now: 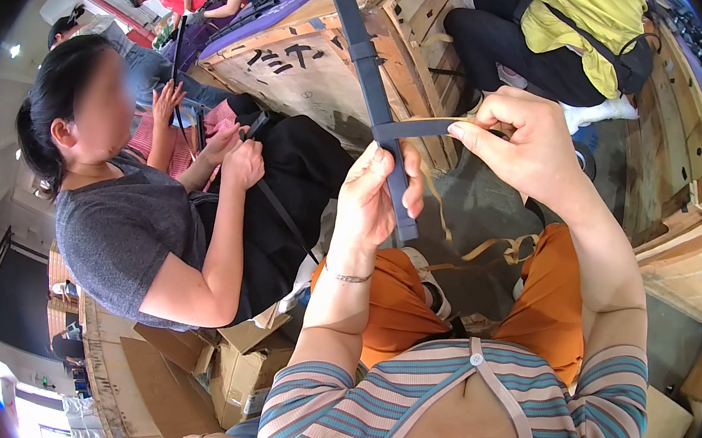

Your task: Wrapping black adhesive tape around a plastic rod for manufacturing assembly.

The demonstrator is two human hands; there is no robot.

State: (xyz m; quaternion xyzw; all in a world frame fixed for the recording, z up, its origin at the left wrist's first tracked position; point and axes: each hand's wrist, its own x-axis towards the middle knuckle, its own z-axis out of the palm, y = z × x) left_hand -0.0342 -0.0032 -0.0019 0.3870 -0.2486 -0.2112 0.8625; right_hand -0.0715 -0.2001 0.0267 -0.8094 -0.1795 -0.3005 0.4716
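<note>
A long dark grey bar (370, 86) slants down from the top edge, with several darker bands around it. My left hand (376, 192) is wrapped round its lower part, just above the bar's end. Across the bar lies a flat dark strip (417, 129) with a yellowish edge along its top. My right hand (520, 144) pinches the strip's free end between thumb and fingers, holding it out taut to the right. Whether the strip is stuck to the bar I cannot tell.
Thin yellow strips (496, 248) lie on the floor between my knees. At my left a person (135, 224) in a grey top handles a dark strap. Wooden crates (298, 66) stand ahead, cardboard boxes (238, 377) at lower left. Another person (570, 46) sits ahead right.
</note>
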